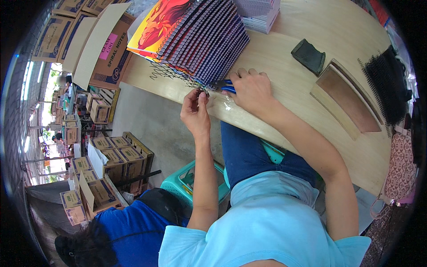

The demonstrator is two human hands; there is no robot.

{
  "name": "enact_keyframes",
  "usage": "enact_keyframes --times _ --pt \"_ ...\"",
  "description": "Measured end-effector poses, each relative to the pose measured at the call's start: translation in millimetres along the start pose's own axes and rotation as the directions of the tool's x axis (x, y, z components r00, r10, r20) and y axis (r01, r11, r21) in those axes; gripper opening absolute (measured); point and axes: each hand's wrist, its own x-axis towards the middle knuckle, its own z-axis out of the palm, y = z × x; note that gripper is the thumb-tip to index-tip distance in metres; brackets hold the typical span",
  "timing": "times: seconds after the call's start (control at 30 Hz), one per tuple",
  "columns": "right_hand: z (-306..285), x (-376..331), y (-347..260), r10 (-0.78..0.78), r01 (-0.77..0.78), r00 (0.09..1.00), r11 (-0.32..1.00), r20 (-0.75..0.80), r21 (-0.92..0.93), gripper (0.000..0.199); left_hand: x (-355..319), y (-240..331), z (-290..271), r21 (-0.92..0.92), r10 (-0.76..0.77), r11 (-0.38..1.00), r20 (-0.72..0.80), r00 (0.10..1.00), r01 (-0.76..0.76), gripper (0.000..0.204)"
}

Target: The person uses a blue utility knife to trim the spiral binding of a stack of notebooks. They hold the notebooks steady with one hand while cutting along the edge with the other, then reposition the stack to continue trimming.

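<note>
1. Your light-blue shirt (pixel 267 218) lies nearest, before the table (pixel 284 66).
2. Spiral notebooks (pixel 202 42) stand near its left corner, wire ends (pixel 167 73) jutting toward the near edge.
3. Your right hand (pixel 253 89) clamps blue-handled pliers (pixel 228 88); your left hand (pixel 196 111) brings fingertips together by the wires, hold unclear.
4. Slipping pliers might nip fingertips; tugging could topple notebooks.

Blue pliers (pixel 229 89) partly hidden, notebooks (pixel 202 42) cut off
</note>
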Motion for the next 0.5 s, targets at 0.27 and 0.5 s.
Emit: enact_keyframes --times 0.27,0.5 --pt "0.2 3.2 -7.7 -0.038 0.038 0.999 0.999 -0.018 -0.019 0.044 -0.4 8.5 1.7 0.026 0.031 0.999 0.024 0.999 -0.032 0.023" --pt "1.1 1.7 -1.9 -0.013 0.013 1.0 1.0 -0.02 0.001 0.045 1.6 4.5 -1.1 0.024 0.022 0.999 0.015 1.0 -0.022 0.023"
